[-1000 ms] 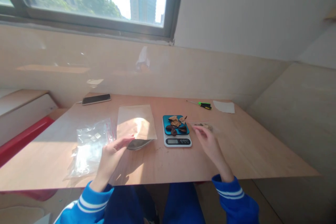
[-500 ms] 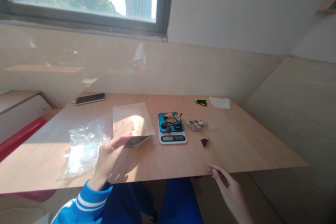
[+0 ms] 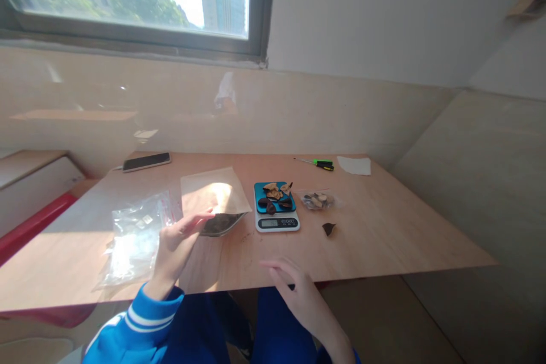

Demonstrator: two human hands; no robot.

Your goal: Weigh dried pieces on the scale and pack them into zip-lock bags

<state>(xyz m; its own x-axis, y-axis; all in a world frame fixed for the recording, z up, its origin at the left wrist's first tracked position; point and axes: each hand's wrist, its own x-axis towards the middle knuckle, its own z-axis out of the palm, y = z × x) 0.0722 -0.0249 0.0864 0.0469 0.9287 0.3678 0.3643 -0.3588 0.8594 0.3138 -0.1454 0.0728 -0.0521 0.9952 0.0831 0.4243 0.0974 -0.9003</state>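
Note:
My left hand (image 3: 181, 244) grips the near edge of a brown paper pouch (image 3: 213, 190), whose mouth gapes toward me and shows a dark grey inside. Above the table's front edge, my right hand (image 3: 294, 290) has its fingers stretched out and thumb apart, with nothing visible in it. A kitchen scale (image 3: 277, 223) with a blue plate stands right of the pouch. Several dried, curled brown pieces (image 3: 274, 196) lie on its plate; the display digits are too small to read. One dark dried piece (image 3: 328, 229) rests alone on the table, right of the scale.
A clear zip bag (image 3: 134, 239) lies left of the pouch. Right of the scale is a small bag of dried slices (image 3: 317, 200). Farther back are a phone (image 3: 147, 162), a screwdriver (image 3: 322, 164) and white paper (image 3: 355, 165). A wall borders the table's back.
My right hand has moved left, from below the lone dried piece to in front of the scale, and its fingers have spread. My left hand raises the pouch's edge slightly, widening its mouth.

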